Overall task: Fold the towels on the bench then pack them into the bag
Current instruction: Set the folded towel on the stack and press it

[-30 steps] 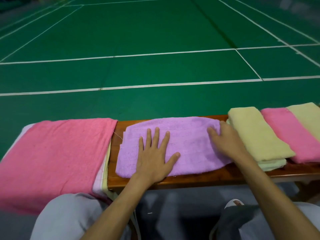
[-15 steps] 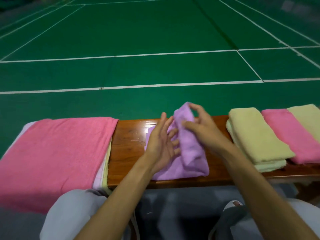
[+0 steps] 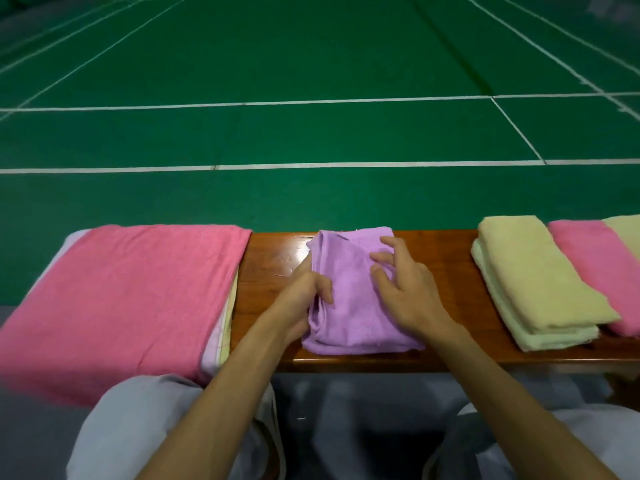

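One purple towel (image 3: 356, 317) on bench (image 3: 273, 258) | left hand (image 3: 304, 296) grips edge | right hand (image 3: 405, 289) splayed

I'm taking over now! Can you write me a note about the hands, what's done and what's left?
Left hand grips the left edge of the purple towel; right hand is open, spread over it.
The towel lies folded small at the middle of the bench.
Done: folded yellow towels and a folded pink towel at the right.
Left: the pink-topped stack at the left, then packing. No bag in view.
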A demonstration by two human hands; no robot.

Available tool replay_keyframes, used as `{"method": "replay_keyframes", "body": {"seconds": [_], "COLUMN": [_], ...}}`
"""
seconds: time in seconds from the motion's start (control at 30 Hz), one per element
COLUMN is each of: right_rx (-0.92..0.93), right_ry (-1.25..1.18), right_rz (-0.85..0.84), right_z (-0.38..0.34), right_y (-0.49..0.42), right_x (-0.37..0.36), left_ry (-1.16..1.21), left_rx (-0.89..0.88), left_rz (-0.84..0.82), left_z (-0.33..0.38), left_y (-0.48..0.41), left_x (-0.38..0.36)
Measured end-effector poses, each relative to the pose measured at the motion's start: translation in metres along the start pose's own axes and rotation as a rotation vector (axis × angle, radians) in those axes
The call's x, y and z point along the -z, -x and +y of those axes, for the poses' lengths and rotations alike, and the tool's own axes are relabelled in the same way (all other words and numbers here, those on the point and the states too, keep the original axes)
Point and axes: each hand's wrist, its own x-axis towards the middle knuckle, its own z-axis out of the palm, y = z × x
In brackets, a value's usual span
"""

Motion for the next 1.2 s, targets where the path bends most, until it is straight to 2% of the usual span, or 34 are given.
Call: {"method": "replay_keyframes", "body": {"seconds": [0.13,0.2,0.27,0.33,0.4,0.47,0.53,0.63,0.7,0.8,1.2], "right_rx": [0.061,0.088,0.089,0.053,0.050,0.123,0.238,0.282,0.245,0.178,0.094], "right_ry": [0.110,0.091,0.086,0.112,0.188,0.265,0.350,0.466,0.525,0.569,0.522], "right_rz": [0.016,0.069,0.169,0.261,0.306,0.297,0.178,-0.109,-0.212,-0.271,-0.244], "right_z": [0.005,0.008,0.009,0.009,0.007,0.005,0.007,0.015,0.023,0.030,0.046], "right_y": [-0.002,-0.002,-0.003,-0.004,-0.003,-0.002,-0.004,-0.003,-0.003,-0.007,-0.014], "right_x": [-0.002,-0.002,-0.004,-0.004,-0.002,-0.002,-0.006,-0.019,-0.024,-0.024,-0.010], "left_ry": [-0.316,-0.513,-0.817,-1.024,-1.155,-1.258,-1.442,-1.654,-1.678,-1.676,-1.562], "left_rx": [-0.222,-0.289,-0.268,-0.314,-0.466,-0.622,-0.734,-0.662,-0.568,-0.492,-0.421], "left_rz": [0.110,0.306,0.557,0.663,0.628,0.455,0.277,0.089,0.084,0.122,0.135], "left_z": [0.011,0.010,0.005,-0.003,-0.008,-0.012,-0.020,-0.043,-0.054,-0.055,-0.047], "left_y": [0.008,0.007,0.004,-0.002,-0.005,-0.006,-0.011,-0.018,-0.021,-0.021,-0.019], "left_x": [0.003,0.011,0.023,0.032,0.027,0.012,0.000,-0.004,-0.001,0.004,0.028]}}
